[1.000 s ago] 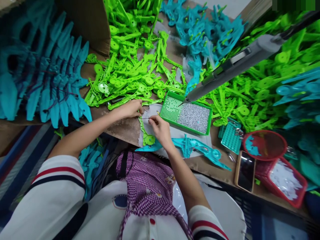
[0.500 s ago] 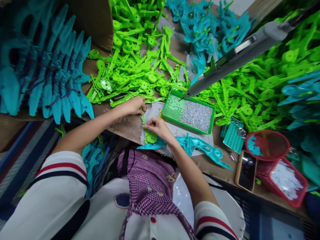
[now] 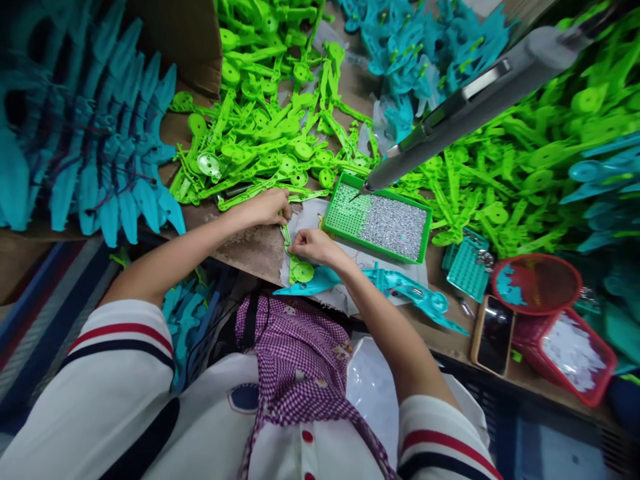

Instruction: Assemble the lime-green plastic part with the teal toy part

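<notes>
Hands meeting at the green part (image 3: 302, 272), over the pale sheet (image 3: 307, 215).
We are bringing the right hand (image 3: 314, 247) against it, the rod no longer showing; work is narrowing there. The left hand (image 3: 273, 207) is pinching its far end; the right grip's hold we cannot tell.

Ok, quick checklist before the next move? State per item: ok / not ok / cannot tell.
1. Green part between both hands, round end toward the body: ok.
2. Left hand at the part's far end: ok; firmness of grip cannot tell.
3. Right hand pinching a small piece: cannot tell, fingertips too small in view.
4. Grey driver clear of both hands: ok, tip over the green tray in this view.
5. Tray level, metal pieces inside: ok.
6. Blue part clear of right forearm: cannot tell, the arm crosses over it in view.
</notes>
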The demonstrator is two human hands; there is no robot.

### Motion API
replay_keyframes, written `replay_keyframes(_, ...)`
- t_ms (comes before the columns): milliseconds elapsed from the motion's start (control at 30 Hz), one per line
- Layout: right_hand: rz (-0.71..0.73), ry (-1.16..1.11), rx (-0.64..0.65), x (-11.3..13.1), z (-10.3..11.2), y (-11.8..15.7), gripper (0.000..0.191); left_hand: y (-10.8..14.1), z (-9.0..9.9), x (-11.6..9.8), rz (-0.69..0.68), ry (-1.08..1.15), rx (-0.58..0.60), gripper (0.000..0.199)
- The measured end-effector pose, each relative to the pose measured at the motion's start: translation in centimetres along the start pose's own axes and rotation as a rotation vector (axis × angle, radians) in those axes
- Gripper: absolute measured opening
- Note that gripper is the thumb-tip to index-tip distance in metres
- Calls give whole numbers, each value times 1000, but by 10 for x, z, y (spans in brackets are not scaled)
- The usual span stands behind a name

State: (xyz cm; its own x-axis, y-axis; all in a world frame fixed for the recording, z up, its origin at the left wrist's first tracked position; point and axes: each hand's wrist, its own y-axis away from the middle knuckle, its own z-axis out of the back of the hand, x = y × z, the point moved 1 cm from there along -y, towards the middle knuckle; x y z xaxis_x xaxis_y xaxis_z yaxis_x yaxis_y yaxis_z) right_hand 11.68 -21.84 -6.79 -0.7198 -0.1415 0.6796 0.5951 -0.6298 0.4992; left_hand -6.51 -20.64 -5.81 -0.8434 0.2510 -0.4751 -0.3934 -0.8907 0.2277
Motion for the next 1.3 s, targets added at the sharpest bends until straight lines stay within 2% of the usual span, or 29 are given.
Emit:
replay_keyframes(233, -32, 201, 4, 13, 4, -1, 14, 0, -3, 2, -21, -29, -11, 15)
replay_keyframes(333, -32, 248, -9, 14, 5, 8, 12, 5, -3, -1, -3, -52, -33, 18)
replay_keyframes(467, -3, 325, -178, 12, 6, 39, 19, 12, -3, -4, 34, -69, -36, 23)
replay_keyframes(567, 26, 404, -290, 14, -3, 65, 21, 15, -4, -4, 31, -80, -44, 25)
replay_keyframes(733, 101, 537, -232, 18, -33, 80, 27, 20, -6, -6, 25, -83, -80, 24)
replay_keyframes(800, 103, 551, -226, 18, -40, 79, 30, 26, -6, -11, 39, -81, -120, 28)
replay_keyframes(900, 75, 535, -231, 15, -41, 76, 32, 42, -11, -22, 60, -31, -271, 34)
replay_keyframes(967, 61, 509, -217, 13, -39, 75, 31, 53, -20, -32, 13, 30, -348, 32)
replay_keyframes(1100, 57, 412, -215, 8, -34, 72, 28, 67, -43, -44, -163, 110, -257, 20)
replay_keyframes(1200, 64, 336, -231, 5, -30, 71, 23, 68, -52, -44, -175, 141, -204, 18)
replay_keyframes(1300, 52, 352, -221, 6, -26, 73, 22, 65, -53, -41, -159, 165, -177, 17)
